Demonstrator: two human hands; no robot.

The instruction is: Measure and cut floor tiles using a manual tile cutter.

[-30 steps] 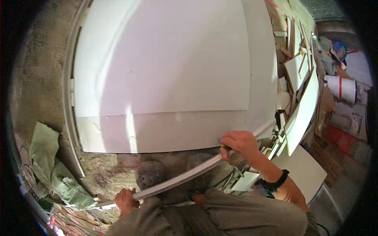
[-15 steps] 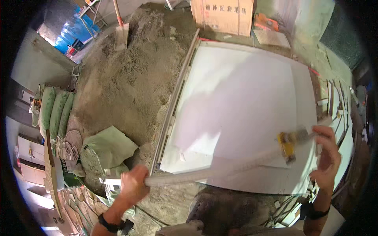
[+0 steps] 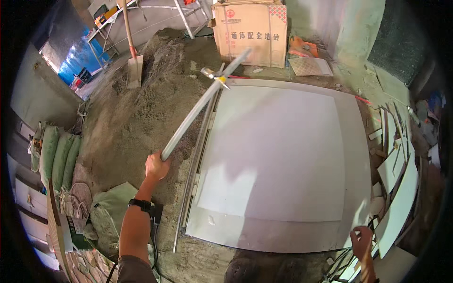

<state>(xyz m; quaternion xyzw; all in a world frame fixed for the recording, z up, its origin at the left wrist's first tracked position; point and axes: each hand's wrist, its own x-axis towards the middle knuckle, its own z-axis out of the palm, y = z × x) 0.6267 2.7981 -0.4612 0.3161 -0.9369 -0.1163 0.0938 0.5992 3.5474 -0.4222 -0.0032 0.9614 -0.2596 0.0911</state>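
Observation:
My left hand (image 3: 157, 166) is wrapped around the near end of a long pale metal bar (image 3: 192, 115). The bar slants up and away, over the sand and past the far left corner of a large white tile (image 3: 283, 155). Near its far end sits a yellow-and-silver head (image 3: 218, 79) with a short crosspiece, like a sliding tile cutter. My right hand (image 3: 362, 240) is beside the tile's near right corner, fingers curled in toward the thumb. Whatever may be in those fingers is hidden. A thinner white sheet or tile appears to lie on the larger one.
A metal straightedge (image 3: 198, 165) runs along the tile's left edge. Sand (image 3: 137, 122) is heaped to the left, with a shovel (image 3: 135, 70) stuck in it. A cardboard box (image 3: 252, 40) stands beyond the tile; filled green sacks (image 3: 61, 155) are at left, tile offcuts (image 3: 398, 174) at right.
The bar has swung from lying across the near side to pointing far ahead, its yellow head now at the far left. My right hand has let go and dropped nearer the tile's corner.

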